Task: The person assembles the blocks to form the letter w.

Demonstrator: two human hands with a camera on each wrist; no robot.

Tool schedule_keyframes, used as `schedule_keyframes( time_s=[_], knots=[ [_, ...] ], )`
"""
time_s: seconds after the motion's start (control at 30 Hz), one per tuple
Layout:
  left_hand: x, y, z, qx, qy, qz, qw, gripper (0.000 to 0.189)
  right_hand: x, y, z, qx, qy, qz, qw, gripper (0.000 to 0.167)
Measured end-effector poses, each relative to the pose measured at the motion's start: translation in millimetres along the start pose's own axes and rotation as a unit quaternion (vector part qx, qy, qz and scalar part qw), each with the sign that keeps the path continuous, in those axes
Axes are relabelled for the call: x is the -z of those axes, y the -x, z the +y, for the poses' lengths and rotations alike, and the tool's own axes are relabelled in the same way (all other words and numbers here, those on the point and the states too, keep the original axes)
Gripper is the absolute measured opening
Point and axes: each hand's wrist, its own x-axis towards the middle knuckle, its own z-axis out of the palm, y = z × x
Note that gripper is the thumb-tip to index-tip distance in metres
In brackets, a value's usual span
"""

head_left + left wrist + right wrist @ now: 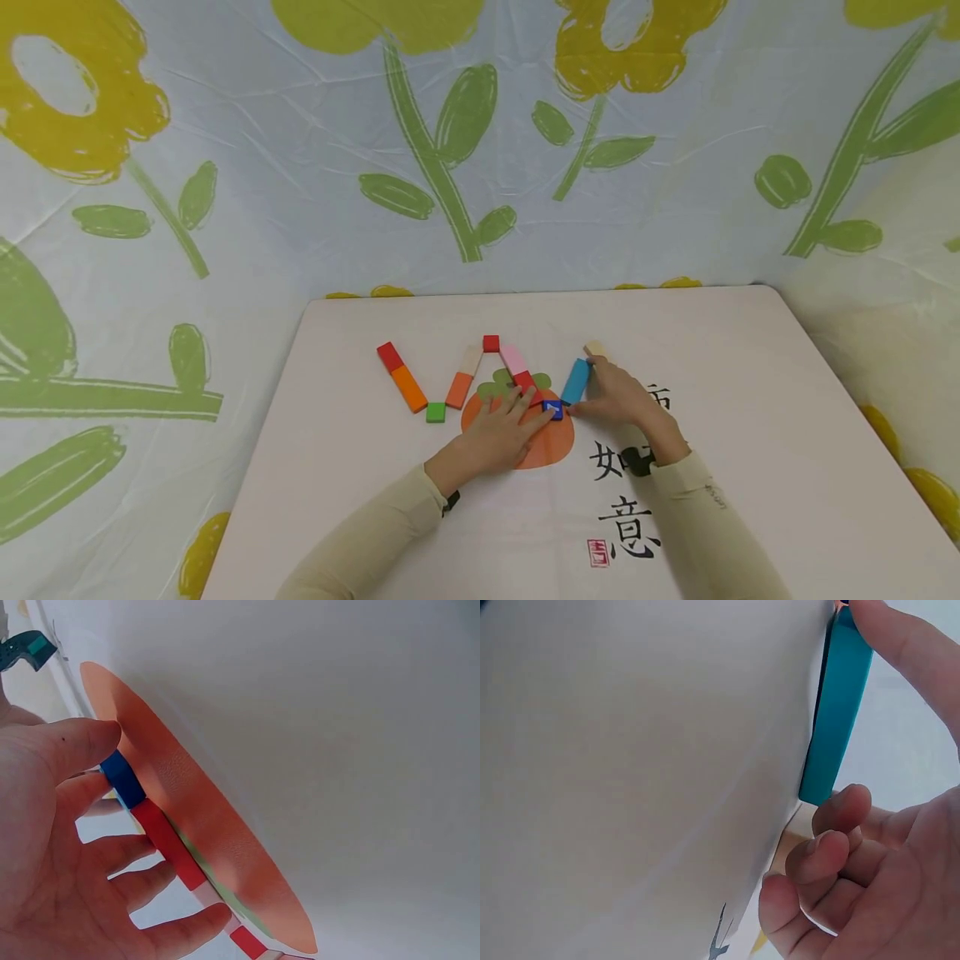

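My left hand [501,435] lies fingers spread beside the row of blocks, its thumb and index at the dark blue block [552,409]. Its other fingertips rest along a red block [169,844] and the pink block [514,360]. On the right, my right hand [618,396] holds the light blue block [575,382] by its ends, thumb at the near end and index at the far one. That block slants up from the dark blue block. Past its far end lies a beige block [594,348], close to the right fingertips.
The zigzag continues left with a small red block [491,343], another beige block [471,360], a coral block [459,390], a green block [436,412], an orange block [409,390] and a red one [390,357]. The pale table mat [337,500] bears a printed orange fruit and black characters.
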Motion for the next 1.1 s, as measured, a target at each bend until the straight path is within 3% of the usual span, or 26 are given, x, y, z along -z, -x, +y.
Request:
schedule_keyframes(
  time_s=[1.1],
  knots=[
    [-0.9,-1.8,1.1,0.000,-0.008,0.008,0.9999,0.064,-4.8,1.2,-1.1,-0.008,0.014,0.009,0.9998,0.107]
  ],
)
